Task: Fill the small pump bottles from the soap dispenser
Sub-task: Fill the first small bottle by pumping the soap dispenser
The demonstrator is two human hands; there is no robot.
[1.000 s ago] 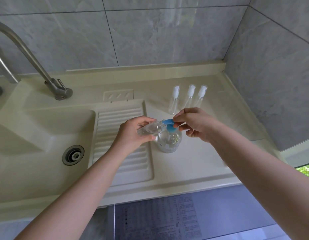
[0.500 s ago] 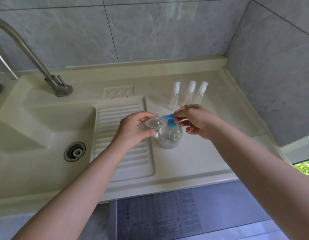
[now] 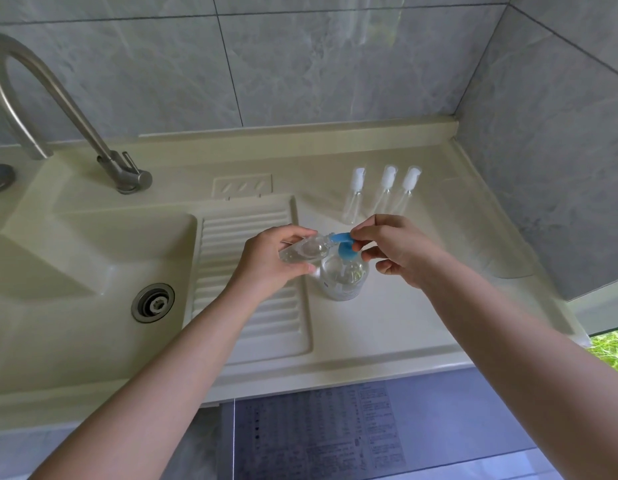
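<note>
One bottle in hand: small clear bottle, uncapped, lying almost on its side in the air, its open mouth up against the tip of the blue spout.
Dispenser: soap dispenser, clear and round, stands upright on the desk just right of the ribbed drainboard; its blue pump head sits on top, spout pointing left.
Left hand: left hand grips the small bottle, fingers and thumb curled round its body.
Right hand: right hand has thumb and forefinger pinching the blue pump head; the other fingers hang loosely curled beneath.
Step in hand: by my reading, pumping soap into the tilted bottle; how much has gone in I cannot tell, as the contents are clear.
Waiting bottles: three capped pump bottles stand in a row behind the hands, near the back edge; whether they are filled is not visible.
Risk, mouth: the opening is narrow, so a small slip of the left hand would send soap down the outside and onto the desk.
Risk, tilt: held this flat, the bottle could spill back out as it fills.
Risk, dispenser: only the pinch on the pump steadies it; an off-centre push could tip or slide it.
Surroundings: sink with drain and tap to the left, grey tiled wall behind.
</note>
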